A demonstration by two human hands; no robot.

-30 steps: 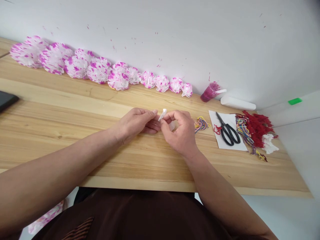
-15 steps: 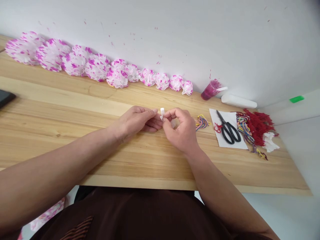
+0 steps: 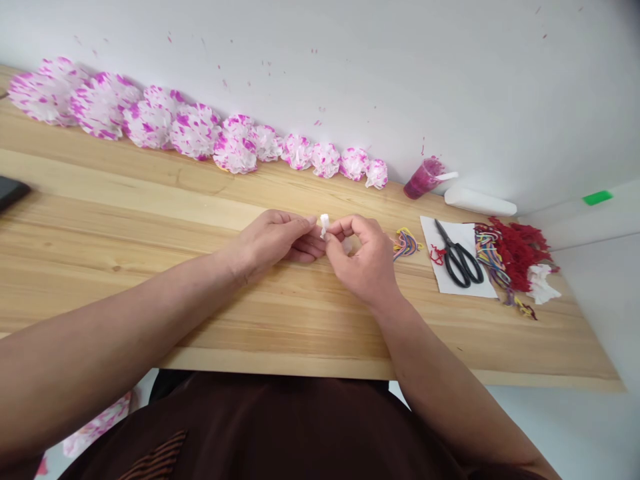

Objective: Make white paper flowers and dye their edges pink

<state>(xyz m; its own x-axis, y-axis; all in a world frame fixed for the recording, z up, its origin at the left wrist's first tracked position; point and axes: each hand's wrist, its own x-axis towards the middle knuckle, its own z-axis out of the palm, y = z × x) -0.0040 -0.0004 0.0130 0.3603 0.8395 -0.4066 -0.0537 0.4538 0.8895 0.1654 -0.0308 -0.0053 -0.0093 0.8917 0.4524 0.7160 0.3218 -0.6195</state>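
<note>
A small white paper strip (image 3: 325, 221), folded or twisted, stands upright between the fingertips of my right hand (image 3: 363, 257), which pinches its lower end. My left hand (image 3: 286, 239) lies just left of it, palm partly up, fingers stretched and thumb out towards the strip. Whether the left fingertips touch the paper, I cannot tell. Another bit of white shows behind my right fingers, mostly hidden. Just beyond my right hand lies a small bunch of coloured threads (image 3: 407, 245).
Along the wall runs a row of white-and-pink paper flowers (image 3: 195, 131). A cup of magenta liquid (image 3: 420, 181) and a white roll (image 3: 480, 201) stand behind. Black-handled scissors (image 3: 460, 257) lie on white paper (image 3: 435, 277), near red yarn (image 3: 520, 250). A dark object (image 3: 13, 192) sits far left.
The top of the white strip looks more crumpled and slightly turned. Both hands keep nearly the same place; the whole view has shifted a little.
</note>
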